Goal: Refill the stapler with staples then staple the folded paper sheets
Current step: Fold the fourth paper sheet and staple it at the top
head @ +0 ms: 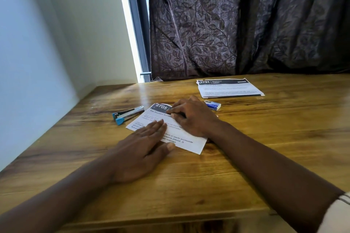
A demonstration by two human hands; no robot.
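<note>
The folded white printed paper sheet (181, 138) lies flat mid-way across the brown wooden desk (265, 138), its length slanting from 10 o'clock to 4 o'clock. The left hand (144, 145) rests palm-down on its near-left part, fingers straight and together, pinning it. The right hand (193, 117) sits on the far half with fingers bent and tips on the paper. Whether they pinch a fold edge or only press is hard to tell from this angle.

The blue and silver metal stapler (128, 114) lies at 9 o'clock from the sheet, just beside its corner, touched by neither hand. The small blue and white staple box (213, 105) lies at 2 o'clock, just behind the right hand.

The sheet is thin, light and limp, and likely to skate on the smooth wood, so a flat palm suits it; to lift it, take the folded edge. The stapler is rigid and compact, best gripped across its body at mid-length. Staple strips probably snap easily, so hold them by their sides
</note>
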